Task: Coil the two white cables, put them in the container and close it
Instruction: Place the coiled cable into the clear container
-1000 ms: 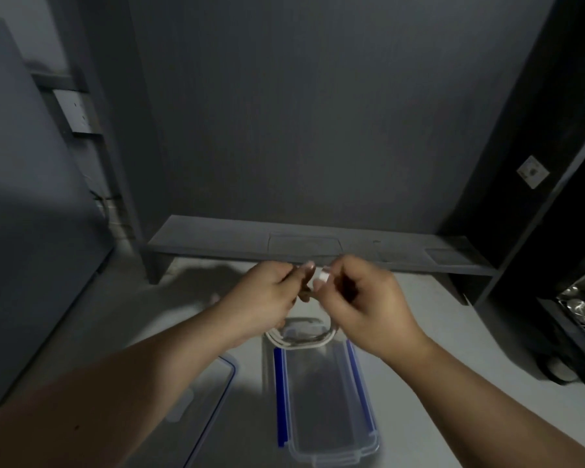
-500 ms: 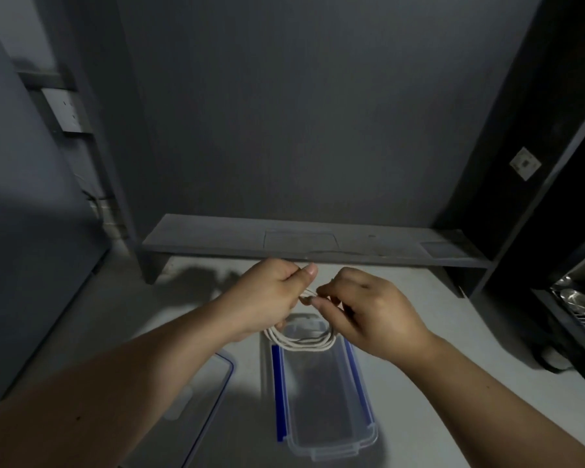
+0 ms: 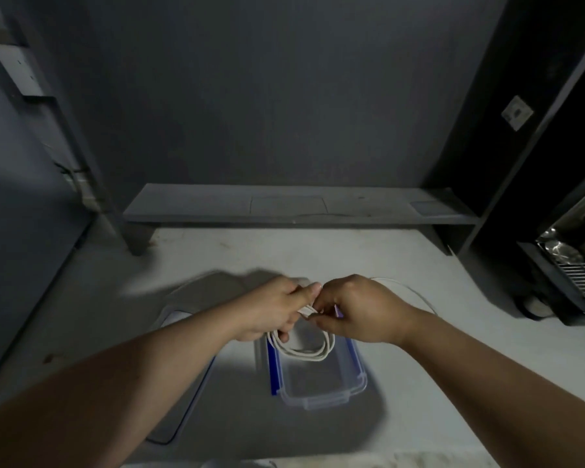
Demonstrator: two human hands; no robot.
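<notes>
- Pale grey table [image 3: 368,265] fills the lower half of the view, with a dark low shelf [image 3: 298,206] along its far edge.
- Clear plastic container [image 3: 321,388], blue clips on its long sides, lies open near the middle; its long axis runs from the person toward the shelf.
- Blue-rimmed clear lid [image 3: 179,423] lies flat just left of the container, largely under the left forearm, its long axis roughly parallel.
- Left hand [image 3: 277,312] and right hand [image 3: 358,309] meet above the container's far end, fingertips almost touching.
- Coiled white cable [image 3: 304,352] hangs from them as a few loose loops, drooping into the container's far end; the loop's long axis lies across the container.
- Left fingers are closed around the top of the coil; right thumb and forefinger pinch the cable beside them.
- Thin second white cable [image 3: 416,293] arcs over the table behind the right wrist.
</notes>
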